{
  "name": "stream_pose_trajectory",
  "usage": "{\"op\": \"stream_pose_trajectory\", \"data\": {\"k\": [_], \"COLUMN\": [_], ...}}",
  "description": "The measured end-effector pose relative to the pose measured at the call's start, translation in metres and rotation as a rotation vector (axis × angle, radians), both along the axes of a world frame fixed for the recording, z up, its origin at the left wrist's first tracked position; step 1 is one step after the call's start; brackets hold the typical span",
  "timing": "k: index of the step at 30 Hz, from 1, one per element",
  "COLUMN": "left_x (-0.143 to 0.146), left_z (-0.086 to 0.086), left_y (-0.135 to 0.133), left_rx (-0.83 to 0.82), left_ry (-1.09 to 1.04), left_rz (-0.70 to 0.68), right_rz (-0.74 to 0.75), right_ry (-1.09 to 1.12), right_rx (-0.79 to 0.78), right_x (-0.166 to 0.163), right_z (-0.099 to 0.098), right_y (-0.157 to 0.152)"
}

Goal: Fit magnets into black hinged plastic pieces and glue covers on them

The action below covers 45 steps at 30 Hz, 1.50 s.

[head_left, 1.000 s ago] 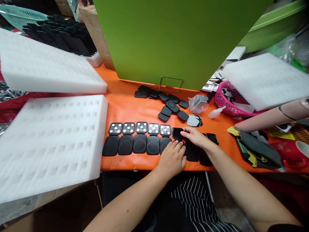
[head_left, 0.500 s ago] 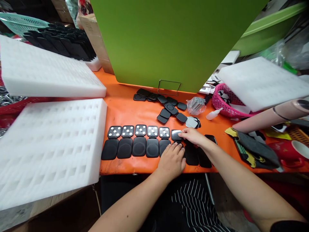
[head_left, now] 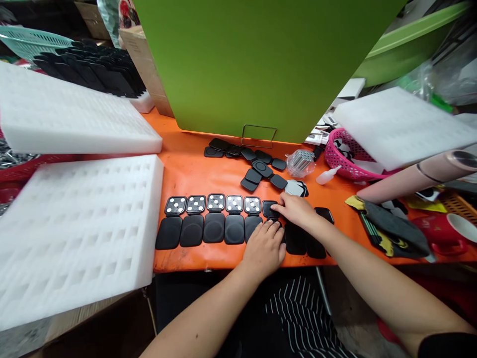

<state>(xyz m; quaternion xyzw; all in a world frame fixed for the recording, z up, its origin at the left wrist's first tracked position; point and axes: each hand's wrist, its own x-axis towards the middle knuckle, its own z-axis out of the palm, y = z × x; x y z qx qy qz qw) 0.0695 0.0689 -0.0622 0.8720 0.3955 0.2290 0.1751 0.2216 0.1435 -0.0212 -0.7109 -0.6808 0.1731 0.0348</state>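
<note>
My left hand lies palm down, fingers stretched, over the lower pad of one hinged black piece, partly hiding it. My right hand reaches in from the right; its thumb rests on the square upper panel of that same piece, and its other fingers bend by the panel's right edge. This panel looks plain dark. Left of it is a row of similar pieces with black lower pads and upper panels dotted with white discs. More black pads lie under my right forearm.
Loose black squares, grey plates, a bagged bundle of metal rods and a small white bottle lie behind. White foam trays stand left. A pink basket, pink flask and red mug are right. A green board rises behind.
The upper panel under my right hand looked silvery before and looks dark now. My right fingers have shifted slightly left on it. The left hand stays in place.
</note>
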Motion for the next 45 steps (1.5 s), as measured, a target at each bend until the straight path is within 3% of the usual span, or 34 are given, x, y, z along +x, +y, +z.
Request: {"op": "stream_pose_trajectory", "data": {"k": [4, 8, 14, 21, 25, 32, 38, 45], "left_x": [0.000, 0.000, 0.000, -0.003, -0.006, -0.014, -0.033, -0.039], "left_z": [0.000, -0.001, 0.002, 0.000, 0.000, 0.006, 0.008, 0.004], "left_y": [0.001, 0.002, 0.002, 0.001, 0.000, -0.007, -0.012, -0.011], "left_rx": [0.000, 0.005, -0.004, -0.002, -0.008, 0.014, 0.015, 0.024], "left_ry": [-0.012, -0.012, 0.013, -0.013, -0.031, -0.116, -0.129, -0.093], "left_rz": [-0.014, -0.030, -0.033, -0.058, -0.053, -0.070, -0.037, 0.016], "right_rz": [0.332, 0.451, 0.367, 0.083, 0.108, 0.189, -0.018, -0.085], "right_ry": [0.064, 0.074, -0.005, -0.205, -0.247, -0.185, -0.124, -0.005], "right_rx": [0.191, 0.132, 0.145, 0.225, 0.193, 0.182, 0.208, 0.128], "right_x": [-0.003, -0.006, -0.008, 0.053, 0.068, 0.073, 0.104, 0.106], "right_z": [-0.006, -0.015, -0.012, -0.004, -0.009, -0.004, -0.003, -0.017], "right_y": [-0.026, -0.039, -0.029, 0.012, 0.020, 0.010, 0.015, 0.025]}}
